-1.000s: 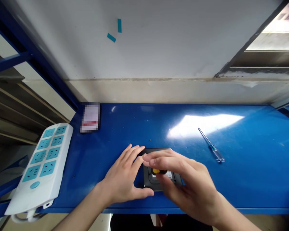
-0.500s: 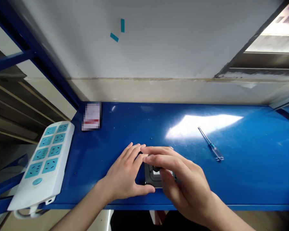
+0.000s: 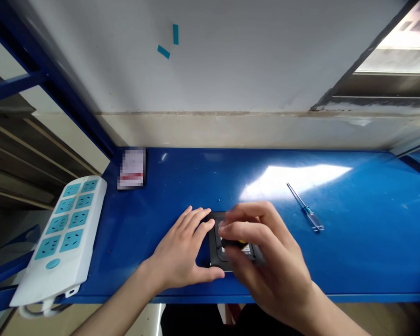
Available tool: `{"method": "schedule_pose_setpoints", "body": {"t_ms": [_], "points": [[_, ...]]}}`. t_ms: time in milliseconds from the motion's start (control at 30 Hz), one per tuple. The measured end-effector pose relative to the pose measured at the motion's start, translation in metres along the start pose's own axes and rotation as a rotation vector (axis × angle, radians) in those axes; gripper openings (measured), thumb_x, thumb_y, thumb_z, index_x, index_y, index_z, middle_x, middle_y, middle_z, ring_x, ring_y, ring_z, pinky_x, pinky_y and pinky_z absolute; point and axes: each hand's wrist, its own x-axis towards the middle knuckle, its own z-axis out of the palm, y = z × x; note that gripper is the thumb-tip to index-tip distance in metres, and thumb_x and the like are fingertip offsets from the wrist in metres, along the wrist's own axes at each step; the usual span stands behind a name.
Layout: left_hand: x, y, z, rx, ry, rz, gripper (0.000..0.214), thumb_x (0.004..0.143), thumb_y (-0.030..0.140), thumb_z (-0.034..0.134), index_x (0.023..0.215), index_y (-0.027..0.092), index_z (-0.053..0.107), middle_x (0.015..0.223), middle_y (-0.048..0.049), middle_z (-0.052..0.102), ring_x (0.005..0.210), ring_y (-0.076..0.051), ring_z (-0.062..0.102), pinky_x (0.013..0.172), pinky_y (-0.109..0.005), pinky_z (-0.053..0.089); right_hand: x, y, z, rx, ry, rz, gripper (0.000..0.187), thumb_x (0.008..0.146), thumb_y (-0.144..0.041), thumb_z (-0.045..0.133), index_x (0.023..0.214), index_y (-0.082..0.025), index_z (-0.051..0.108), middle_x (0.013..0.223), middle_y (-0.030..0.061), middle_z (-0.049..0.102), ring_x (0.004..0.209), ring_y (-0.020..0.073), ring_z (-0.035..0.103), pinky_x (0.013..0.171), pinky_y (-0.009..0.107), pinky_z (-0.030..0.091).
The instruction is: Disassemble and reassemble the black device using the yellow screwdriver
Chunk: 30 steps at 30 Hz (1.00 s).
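Observation:
A flat black rectangular device (image 3: 216,256) with a white label lies near the table's front edge, partly covered by my hands. My left hand (image 3: 184,249) is spread open along its left side, fingertips and thumb at its edge. Over the device, my right hand (image 3: 278,261) has its fingers curled round a short black-and-yellow handle (image 3: 243,243), which looks like a screwdriver's. Its tip is hidden, so contact with the device cannot be told. The right fingers are slightly blurred.
A screwdriver (image 3: 305,208) with a clear handle lies on the blue table (image 3: 367,233) to the right. At the left edge stands a white power strip (image 3: 87,245) with turquoise sockets. A pixelated box-like item (image 3: 132,163) sits at the back left, before the wall (image 3: 231,56).
My right fingers have shifted and curled differently round the handle, baring its yellow part and more of the device. My left hand stays in place. The whole view has shifted slightly.

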Motion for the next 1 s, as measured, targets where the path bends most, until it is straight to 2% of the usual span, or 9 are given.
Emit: {"method": "schedule_pose_setpoints", "body": {"t_ms": [100, 267, 333, 467, 600, 667, 800, 867, 1000], "points": [[-0.001, -0.002, 0.002, 0.015, -0.005, -0.002, 0.087, 0.079, 0.060, 0.076, 0.150, 0.023, 0.041, 0.160, -0.0143, 0.043, 0.149, -0.040, 0.035, 0.123, -0.063, 0.026, 0.005, -0.003, 0.000, -0.040, 0.028, -0.043, 0.017, 0.091, -0.014, 0.070, 0.105, -0.021, 0.065, 0.093, 0.0034, 0.062, 0.081, 0.0135, 0.069, 0.068, 0.024, 0.063], [-0.001, -0.001, 0.001, 0.056, -0.016, -0.008, 0.087, 0.081, 0.061, 0.073, 0.149, 0.017, 0.041, 0.159, -0.0177, 0.043, 0.150, -0.038, 0.034, 0.124, -0.059, 0.026, 0.005, -0.001, 0.003, 0.034, 0.007, -0.093, 0.042, 0.086, 0.005, 0.045, 0.121, -0.015, 0.058, 0.111, 0.0100, 0.070, 0.106, 0.0157, 0.070, 0.086, 0.027, 0.062], [0.000, -0.001, 0.001, 0.068, -0.027, -0.011, 0.085, 0.082, 0.061, 0.071, 0.148, 0.017, 0.042, 0.160, -0.0183, 0.042, 0.151, -0.038, 0.032, 0.124, -0.059, 0.025, 0.004, 0.000, 0.004, -0.001, 0.018, -0.077, 0.038, 0.087, 0.002, 0.046, 0.117, -0.015, 0.061, 0.111, 0.0106, 0.067, 0.102, 0.0156, 0.069, 0.082, 0.026, 0.063], [0.001, 0.000, 0.000, 0.075, -0.060, -0.016, 0.086, 0.081, 0.062, 0.072, 0.149, 0.018, 0.042, 0.162, -0.0167, 0.039, 0.152, -0.036, 0.030, 0.125, -0.058, 0.023, 0.002, -0.001, 0.004, -0.088, 0.037, -0.070, 0.023, 0.090, -0.006, 0.064, 0.111, -0.016, 0.067, 0.097, 0.0052, 0.063, 0.082, 0.0107, 0.067, 0.073, 0.020, 0.062], [0.001, 0.002, -0.002, 0.063, -0.032, -0.003, 0.084, 0.083, 0.058, 0.072, 0.148, 0.015, 0.041, 0.159, -0.0191, 0.043, 0.151, -0.036, 0.033, 0.125, -0.058, 0.025, -0.001, 0.000, 0.008, 0.011, 0.015, -0.075, 0.041, 0.091, 0.004, 0.048, 0.126, -0.015, 0.054, 0.110, 0.0090, 0.070, 0.122, 0.0170, 0.065, 0.096, 0.027, 0.060], [0.000, 0.001, -0.002, 0.061, -0.016, -0.002, 0.082, 0.083, 0.057, 0.072, 0.146, 0.014, 0.043, 0.158, -0.0200, 0.043, 0.150, -0.037, 0.034, 0.124, -0.058, 0.027, -0.002, 0.001, 0.008, 0.032, 0.014, -0.054, 0.043, 0.088, 0.004, 0.042, 0.124, -0.016, 0.052, 0.113, 0.0099, 0.069, 0.129, 0.0192, 0.060, 0.096, 0.031, 0.060], [-0.001, -0.001, 0.001, 0.061, -0.006, 0.001, 0.085, 0.082, 0.060, 0.072, 0.149, 0.018, 0.041, 0.160, -0.0191, 0.041, 0.150, -0.039, 0.034, 0.122, -0.062, 0.029, -0.002, -0.002, 0.008, -0.104, 0.059, -0.043, 0.021, 0.090, -0.008, 0.061, 0.109, -0.018, 0.063, 0.104, 0.0066, 0.060, 0.094, 0.0141, 0.067, 0.076, 0.024, 0.062], [-0.001, -0.002, 0.001, 0.058, -0.003, 0.005, 0.085, 0.082, 0.061, 0.072, 0.149, 0.019, 0.041, 0.160, -0.0182, 0.041, 0.149, -0.039, 0.035, 0.122, -0.062, 0.029, -0.001, -0.003, 0.008, -0.118, 0.054, -0.060, 0.021, 0.090, -0.006, 0.064, 0.107, -0.018, 0.064, 0.100, 0.0048, 0.061, 0.087, 0.0113, 0.067, 0.074, 0.021, 0.060], [0.000, 0.000, 0.001, 0.052, 0.007, 0.009, 0.081, 0.082, 0.059, 0.072, 0.145, 0.016, 0.045, 0.158, -0.0192, 0.044, 0.149, -0.039, 0.036, 0.122, -0.061, 0.029, 0.000, -0.002, 0.010, -0.027, 0.019, -0.075, 0.041, 0.089, 0.005, 0.043, 0.124, -0.013, 0.056, 0.118, 0.0122, 0.067, 0.115, 0.0165, 0.066, 0.094, 0.028, 0.060]]}}
